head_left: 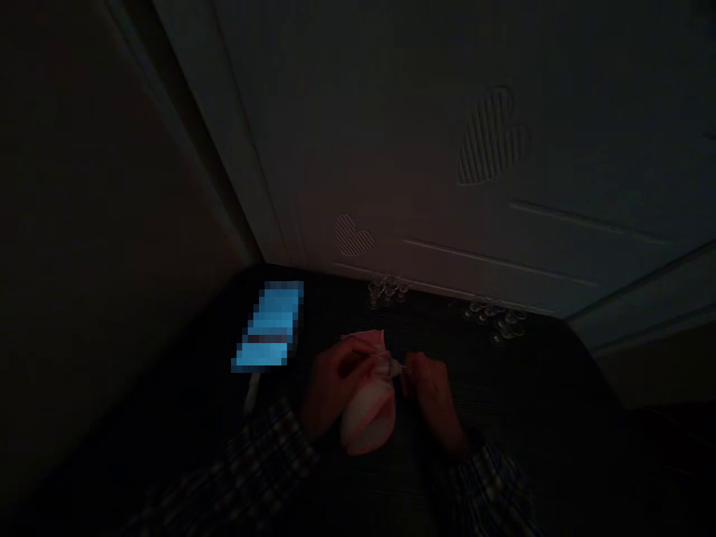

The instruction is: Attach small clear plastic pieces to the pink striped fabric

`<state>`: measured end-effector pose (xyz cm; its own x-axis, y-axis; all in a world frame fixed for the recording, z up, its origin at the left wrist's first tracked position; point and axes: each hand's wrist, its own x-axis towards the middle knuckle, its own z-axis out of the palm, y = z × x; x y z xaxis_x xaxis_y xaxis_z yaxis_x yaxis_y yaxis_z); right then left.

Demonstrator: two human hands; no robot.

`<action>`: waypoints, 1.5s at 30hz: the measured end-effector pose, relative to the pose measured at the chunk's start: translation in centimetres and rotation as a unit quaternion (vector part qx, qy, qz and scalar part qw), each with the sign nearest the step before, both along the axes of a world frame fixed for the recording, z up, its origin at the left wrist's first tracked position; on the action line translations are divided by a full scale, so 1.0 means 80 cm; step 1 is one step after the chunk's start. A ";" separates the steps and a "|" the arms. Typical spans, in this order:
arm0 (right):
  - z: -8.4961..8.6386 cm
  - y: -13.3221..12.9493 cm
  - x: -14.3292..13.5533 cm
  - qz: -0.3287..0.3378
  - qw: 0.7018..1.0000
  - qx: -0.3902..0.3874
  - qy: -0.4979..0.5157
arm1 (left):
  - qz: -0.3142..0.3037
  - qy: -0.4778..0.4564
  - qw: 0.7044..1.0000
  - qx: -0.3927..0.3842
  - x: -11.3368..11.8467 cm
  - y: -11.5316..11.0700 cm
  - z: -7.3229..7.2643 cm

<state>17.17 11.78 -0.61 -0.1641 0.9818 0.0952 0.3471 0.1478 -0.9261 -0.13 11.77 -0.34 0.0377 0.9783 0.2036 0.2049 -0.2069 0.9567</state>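
In the dim light my left hand [335, 377] is closed, thumb and fingers pinched on a soft pink-and-white cloth [368, 421]. Part of the cloth hangs below the fingers and another part sticks up behind them. A small clear glassy piece [394, 367] pokes out of the cloth toward the right. At its tip, my right hand [428, 384] is closed with the fingertips pinched on its thin end. Darkness hides the exact shape of this piece and some of the fingers.
Small clear glassy pieces stand in two groups, one cluster [387, 289] at the back middle and another cluster [497, 317] to its right. A lit phone-like screen [268, 328] and a white strip [251, 393] lie left. Behind the dark tabletop [492, 410] rises a pale panel [403, 186] with hearts.
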 end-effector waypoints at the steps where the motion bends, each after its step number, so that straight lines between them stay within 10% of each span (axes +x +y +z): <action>1: -0.001 0.001 0.001 0.001 1.000 -0.004 0.002 | -0.011 0.003 1.000 0.004 0.000 0.000 -0.001; 24: -0.003 0.007 0.003 -0.024 0.997 -0.036 0.066 | -0.160 0.083 0.976 0.119 -0.001 0.001 0.002; 45: -0.004 0.006 0.001 -0.002 0.994 -0.055 0.094 | -0.147 0.025 0.978 0.147 -0.002 0.001 -0.001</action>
